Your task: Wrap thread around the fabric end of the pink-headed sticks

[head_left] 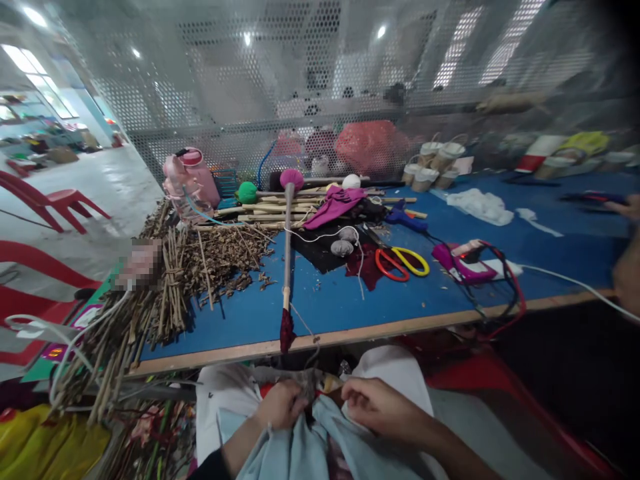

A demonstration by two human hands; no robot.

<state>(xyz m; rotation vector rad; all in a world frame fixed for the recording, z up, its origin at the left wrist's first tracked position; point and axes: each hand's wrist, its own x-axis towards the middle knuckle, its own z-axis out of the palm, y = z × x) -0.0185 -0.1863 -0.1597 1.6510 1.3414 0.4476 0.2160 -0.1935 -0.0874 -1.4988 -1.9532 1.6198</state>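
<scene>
In my lap, above a light blue cloth (pixel 285 443), my left hand (pixel 283 403) is closed with its fingers curled in. My right hand (pixel 373 403) is a little to the right, its fingers also curled and pinched. Between the hands lies a small grey, fuzzy piece (pixel 311 381); which fingers grip it is hard to see. In front of me a long stick (pixel 288 233) lies across the table, its near end wrapped in dark red fabric (pixel 287 331) that overhangs the edge. A grey yarn (pixel 303 320) runs from beside it down towards my lap.
On the blue table (pixel 240 317) are scissors (pixel 403 262), grey yarn balls (pixel 343 248), magenta cloth (pixel 336 205), a purple-and-white device (pixel 467 267) and bundled dry sticks (pixel 173 287). A pink jug (pixel 193 183) stands at the back left. Another person's hand (pixel 629 208) shows at right.
</scene>
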